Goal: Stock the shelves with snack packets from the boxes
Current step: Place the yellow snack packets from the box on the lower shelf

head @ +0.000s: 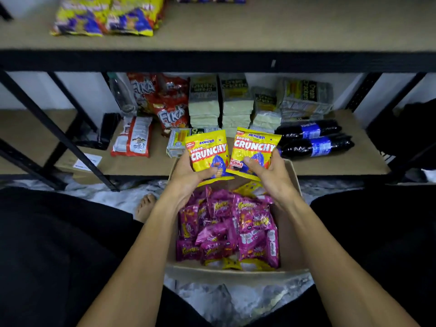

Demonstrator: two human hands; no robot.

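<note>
Above the far end of the brown cardboard box (292, 232), your left hand (188, 171) pinches one yellow Crunchy snack packet (207, 152) by its lower edge, your right hand (266, 175) a second yellow packet (254, 147), both upright, tops toward the tan lower shelf board (330, 166) just beyond.

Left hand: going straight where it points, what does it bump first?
Probably the cream cracker pack lying flat on the lower shelf, just past the Crunchy packet the left hand holds. Depth is unclear.

Inside the tan cardboard box (290, 232) lie magenta packets (226, 227) with yellow lettering. Above it, two yellow packets (208, 154) show red-and-white lettering; beyond it, red-and-white bags (169, 109) and black bottles (311, 138) with blue labels.
</note>
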